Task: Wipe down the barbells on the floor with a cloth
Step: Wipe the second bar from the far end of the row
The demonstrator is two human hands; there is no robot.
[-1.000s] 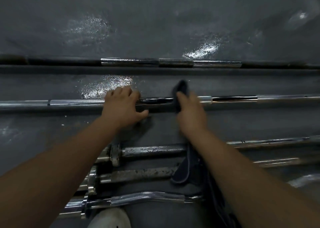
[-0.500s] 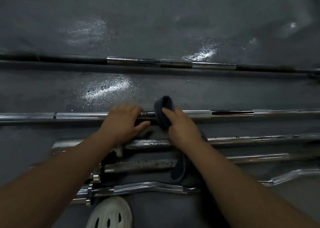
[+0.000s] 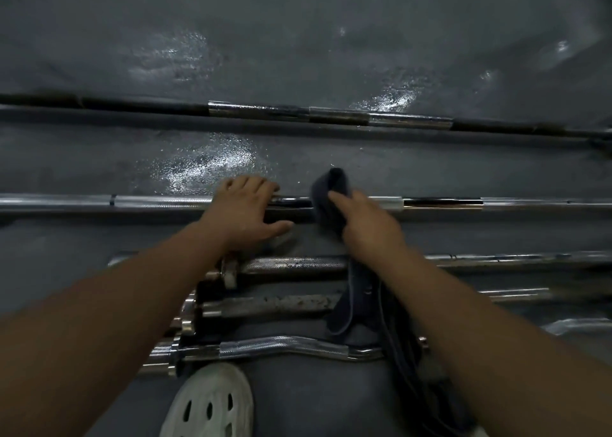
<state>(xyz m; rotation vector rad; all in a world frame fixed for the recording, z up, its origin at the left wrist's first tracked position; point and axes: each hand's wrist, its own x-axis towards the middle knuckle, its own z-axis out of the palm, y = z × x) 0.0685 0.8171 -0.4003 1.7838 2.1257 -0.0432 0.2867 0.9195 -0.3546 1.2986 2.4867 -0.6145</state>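
Two grips work one heavy, rigid, slick barbell (image 3: 159, 201) on the floor (image 3: 298, 55): left grip (image 3: 245, 211) rests flat-fingered on its shaft, right grip (image 3: 367, 227) clamps the soft cloth (image 3: 328, 198) over it.

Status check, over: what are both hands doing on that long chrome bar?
Left hand pressing on long chrome barbell, steadying it. Right hand gripping dark blue cloth against same bar. Nothing blocking the bar; shorter knurled bars lie nearer.
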